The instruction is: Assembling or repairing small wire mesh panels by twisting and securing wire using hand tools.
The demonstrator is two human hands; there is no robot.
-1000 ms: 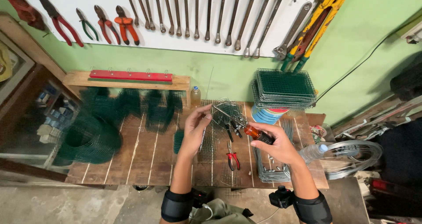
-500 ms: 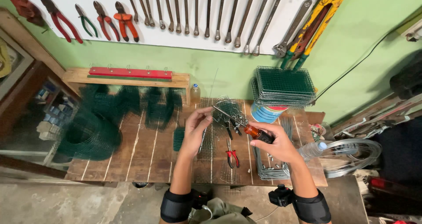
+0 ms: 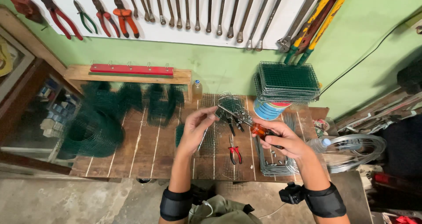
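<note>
Green mesh roll (image 3: 92, 129) lies at 9 o'clock on the wooden bench (image 3: 136, 151). Left hand (image 3: 195, 129), fingers pinched together on the wire mesh piece (image 3: 231, 104) held above bench centre; red-handled pliers (image 3: 234, 150) lie on the bench at its 6 o'clock. Right hand (image 3: 279, 138), at 3 o'clock of the piece, is clamped around an orange-handled tool (image 3: 259, 129) whose tip meets the mesh.

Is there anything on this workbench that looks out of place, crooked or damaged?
Nothing stands out. The left hand and right hand work on a wire mesh piece; red-handled pliers lie flat on the bench.
</note>
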